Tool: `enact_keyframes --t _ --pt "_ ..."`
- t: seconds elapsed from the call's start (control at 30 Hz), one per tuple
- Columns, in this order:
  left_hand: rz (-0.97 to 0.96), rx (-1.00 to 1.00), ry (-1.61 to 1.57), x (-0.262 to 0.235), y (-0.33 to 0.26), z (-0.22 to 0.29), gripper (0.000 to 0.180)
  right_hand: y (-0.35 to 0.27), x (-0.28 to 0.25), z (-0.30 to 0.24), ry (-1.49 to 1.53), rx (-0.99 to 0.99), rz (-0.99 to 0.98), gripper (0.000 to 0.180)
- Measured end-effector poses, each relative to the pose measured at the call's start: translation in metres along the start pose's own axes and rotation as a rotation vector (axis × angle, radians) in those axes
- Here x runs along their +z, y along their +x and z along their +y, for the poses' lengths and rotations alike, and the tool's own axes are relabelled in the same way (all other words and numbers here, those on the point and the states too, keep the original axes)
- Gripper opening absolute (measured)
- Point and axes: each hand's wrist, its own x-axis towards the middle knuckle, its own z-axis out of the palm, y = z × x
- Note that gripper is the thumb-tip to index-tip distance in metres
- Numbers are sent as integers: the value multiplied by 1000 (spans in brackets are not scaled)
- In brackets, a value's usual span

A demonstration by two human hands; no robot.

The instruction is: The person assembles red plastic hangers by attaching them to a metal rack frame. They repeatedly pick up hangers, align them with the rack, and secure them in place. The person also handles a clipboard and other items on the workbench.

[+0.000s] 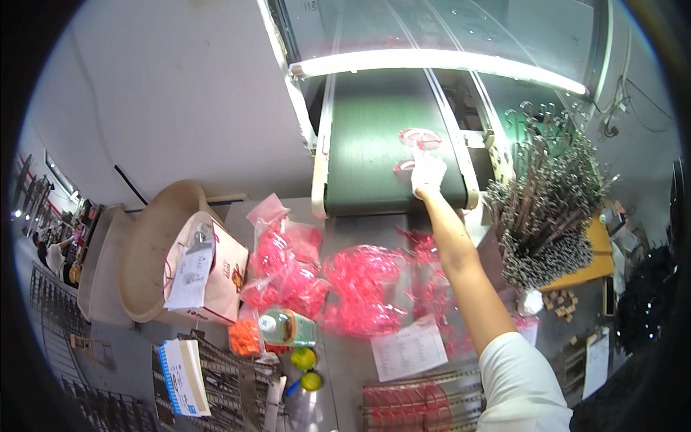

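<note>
Pink bags [363,288] beside bottle [286,327]; gloved right hand [427,175] outstretched on belt [389,151], touching pink piece [404,166], grip unclear.

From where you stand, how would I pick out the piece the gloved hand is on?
Find the dark green conveyor belt under the bright light bar. At its near right end, the right hand in a white glove touches a pink-and-clear ring-shaped piece. A second similar piece lies farther up, untouched.

bags [363,288] before conveyor belt [374,144], rods [547,209] right of belt
</note>
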Motion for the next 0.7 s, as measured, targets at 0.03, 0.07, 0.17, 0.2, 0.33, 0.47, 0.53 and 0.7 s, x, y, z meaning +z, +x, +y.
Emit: enact_keyframes --t 0.03,0.07,0.17,0.2,0.33,0.47,0.53,0.7 --pt "89 28 45 -3 4 0 48 0 3 -3 21 39 -99 38" --pt "173 58 89 -7 9 1 43 -1 5 -3 39 81 -197 33" --pt "193 253 130 -2 47 20 30 -7 -29 -25 231 461 -43 16" --pt "169 165 56 4 60 30 29 -10 -51 -38 306 466 94 18" --pt "257 -39 -372 33 99 88 27 -56 -217 -116 263 -29 309 32" --pt "222 419 -264 44 132 116 43 -115 -375 -88 734 -473 245 29" --pt "156 445 -133 38 124 144 48 -132 -423 -64 740 -595 258 36" --pt "-229 493 -95 41 89 218 35 -170 -499 -24 919 -622 305 42"
